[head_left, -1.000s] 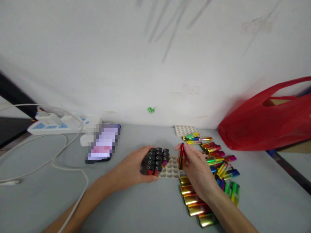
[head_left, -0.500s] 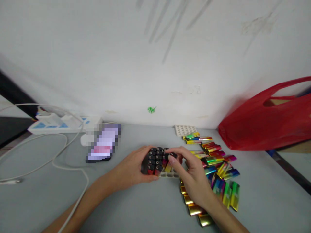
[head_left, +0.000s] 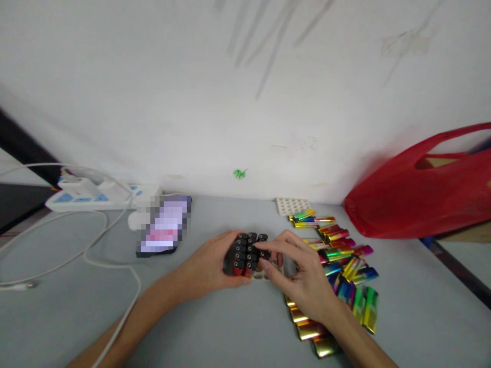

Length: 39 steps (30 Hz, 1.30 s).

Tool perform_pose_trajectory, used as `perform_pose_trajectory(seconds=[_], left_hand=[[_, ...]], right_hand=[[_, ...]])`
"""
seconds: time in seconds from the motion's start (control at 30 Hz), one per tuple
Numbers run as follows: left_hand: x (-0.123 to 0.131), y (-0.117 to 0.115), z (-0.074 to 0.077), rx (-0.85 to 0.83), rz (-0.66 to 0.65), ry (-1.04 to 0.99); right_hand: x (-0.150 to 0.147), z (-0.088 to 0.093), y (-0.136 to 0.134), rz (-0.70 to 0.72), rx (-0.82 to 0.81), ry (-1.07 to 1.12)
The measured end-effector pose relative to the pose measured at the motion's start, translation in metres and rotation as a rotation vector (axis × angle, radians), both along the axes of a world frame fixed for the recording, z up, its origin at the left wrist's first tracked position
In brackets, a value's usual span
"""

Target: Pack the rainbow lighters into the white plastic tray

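My left hand [head_left: 205,267] is curled round the left side of a block of upright black-topped lighters [head_left: 245,251] at the middle of the grey table [head_left: 230,332]. My right hand [head_left: 305,278] reaches in from the right. Its forefinger lies over the block's right edge and its thumb sits below, pinching a lighter [head_left: 264,254] standing there. Several loose shiny rainbow-coloured lighters [head_left: 339,255] lie just right of my right hand. Gold ones [head_left: 310,329] lie under my right wrist.
A spare beige cell tray [head_left: 292,205] lies by the wall. A red plastic bag [head_left: 422,199] fills the right side. A phone [head_left: 164,225] lies left of the block. A white power strip [head_left: 86,197] and its white cables [head_left: 111,266] lie at the far left.
My right hand carried a red lighter leftward from above the tray into the block's right edge and now rests on it. The left hand and the block stayed put.
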State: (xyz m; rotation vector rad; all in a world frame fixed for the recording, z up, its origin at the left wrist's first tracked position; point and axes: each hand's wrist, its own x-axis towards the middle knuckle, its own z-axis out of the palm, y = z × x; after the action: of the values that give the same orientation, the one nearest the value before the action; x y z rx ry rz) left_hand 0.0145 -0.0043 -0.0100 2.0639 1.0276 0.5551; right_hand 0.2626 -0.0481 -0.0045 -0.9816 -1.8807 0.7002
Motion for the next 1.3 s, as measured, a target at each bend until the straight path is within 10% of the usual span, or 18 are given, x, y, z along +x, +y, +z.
perform_pose_trajectory(seconds=[0.77, 1.03, 1.3], left_hand=[[0.0, 0.0, 0.003, -0.023, -0.014, 0.003], [0.0, -0.001, 0.002, -0.029, -0.002, -0.02], [0.0, -0.001, 0.0, -0.024, 0.011, 0.002]], right_hand=[[-0.002, 0.004, -0.002, -0.035, -0.047, -0.065], [0.009, -0.011, 0.009, -0.563, 0.124, -0.512], [0.011, -0.02, 0.009, -0.76, 0.121, -0.839]])
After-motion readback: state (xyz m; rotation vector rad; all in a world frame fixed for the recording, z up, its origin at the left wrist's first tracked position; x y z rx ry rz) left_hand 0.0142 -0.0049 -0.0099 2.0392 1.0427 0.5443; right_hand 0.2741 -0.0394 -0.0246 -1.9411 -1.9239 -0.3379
